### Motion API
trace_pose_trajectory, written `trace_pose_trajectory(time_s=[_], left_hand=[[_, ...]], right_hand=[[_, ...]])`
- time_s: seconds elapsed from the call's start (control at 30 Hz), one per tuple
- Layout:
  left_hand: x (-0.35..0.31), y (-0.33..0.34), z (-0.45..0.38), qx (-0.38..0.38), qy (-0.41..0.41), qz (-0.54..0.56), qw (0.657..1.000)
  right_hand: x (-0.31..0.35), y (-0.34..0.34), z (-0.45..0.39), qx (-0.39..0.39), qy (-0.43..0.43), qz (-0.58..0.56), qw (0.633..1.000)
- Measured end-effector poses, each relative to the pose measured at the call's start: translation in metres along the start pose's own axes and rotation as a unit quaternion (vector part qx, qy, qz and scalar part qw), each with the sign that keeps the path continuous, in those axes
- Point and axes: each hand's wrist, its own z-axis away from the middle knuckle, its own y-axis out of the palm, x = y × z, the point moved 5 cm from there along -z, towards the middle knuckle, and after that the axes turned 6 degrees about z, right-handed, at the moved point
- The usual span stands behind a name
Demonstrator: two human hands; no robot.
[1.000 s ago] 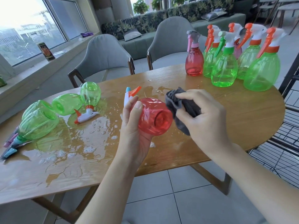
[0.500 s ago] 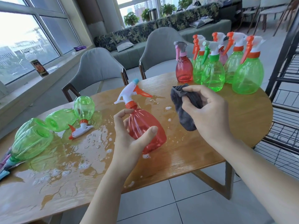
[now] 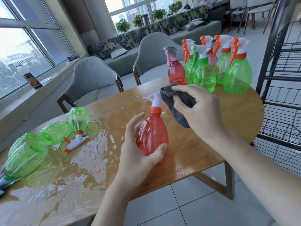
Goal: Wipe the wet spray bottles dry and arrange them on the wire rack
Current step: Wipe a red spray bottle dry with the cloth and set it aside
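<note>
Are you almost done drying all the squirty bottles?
Partway. A cluster of upright bottles at the table's far end looks wiped. The left hand holds a red spray bottle while the right hand presses a grey cloth to its nozzle. Green bottles lie in the puddle, and the wire rack shows none.

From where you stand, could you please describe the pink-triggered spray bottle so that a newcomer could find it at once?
Look to the far right end of the wooden table, where a cluster of upright spray bottles stands beside the wire rack. The pink-triggered bottle is at the cluster's left edge. It alone there has a red body with a grey and pink spray head; its neighbours are mostly green with orange triggers.
</note>
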Motion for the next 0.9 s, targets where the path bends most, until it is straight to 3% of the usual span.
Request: trace_pose_trajectory(time_s=[0.3, 0.43, 0.63, 0.77, 0.9], left_hand=[[-0.006, 0.013, 0.001, 0.041, 0.036, -0.102, 0.993], [-0.003, 0.014, 0.001, 0.038, 0.032, -0.082, 0.995], [-0.001, 0.014, 0.001, 0.033, 0.028, -0.070, 0.997], [-0.001, 0.013, 0.001, 0.025, 0.024, -0.049, 0.998], [0.001, 0.008, 0.001, 0.003, -0.004, -0.008, 1.000]], right_hand=[[0.019, 0.003, 0.005, -0.014, -0.068, 0.008, 0.998], [0.011, 0.005, 0.002, 0.006, -0.061, 0.025, 0.998], [-0.027, -0.004, 0.000, 0.008, 0.044, 0.082, 0.996], [-0.022, 0.000, 0.007, -0.002, 0.023, 0.080, 0.997], [-0.020, 0.018, 0.030, 0.057, -0.008, 0.086, 0.995]])
